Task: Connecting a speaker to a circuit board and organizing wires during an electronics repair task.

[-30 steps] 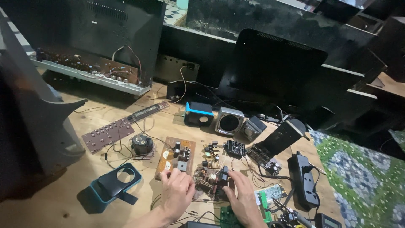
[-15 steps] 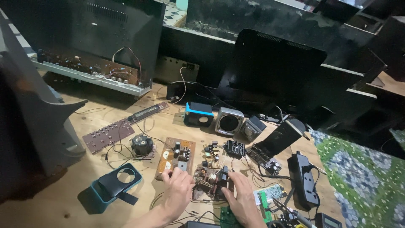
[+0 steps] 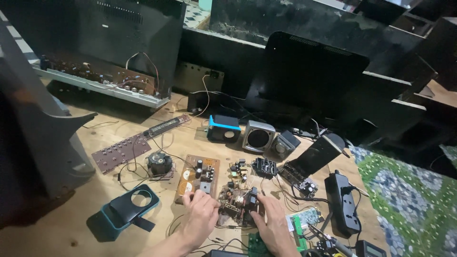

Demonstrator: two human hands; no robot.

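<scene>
Wooden worktop (image 3: 62, 228) seen from above, with a dark television back cover (image 3: 314, 76) propped at its far edge. All positions below are given relative to the circuit board (image 3: 236, 202), a small brown board crowded with components that lies on the worktop near its front edge. Left of it lies a tan circuit board (image 3: 196, 177); farther left, a teal speaker housing (image 3: 127, 209). Beyond it stand a black speaker with a blue rim (image 3: 223, 128) and a grey speaker (image 3: 258, 137). To its right lies a black power strip (image 3: 343, 202). Left hand (image 3: 199, 220): fingers curled, fingertips pressed on the board's left edge. Right hand (image 3: 272, 223): fingers bent, gripping the board's right end at a dark component.
</scene>
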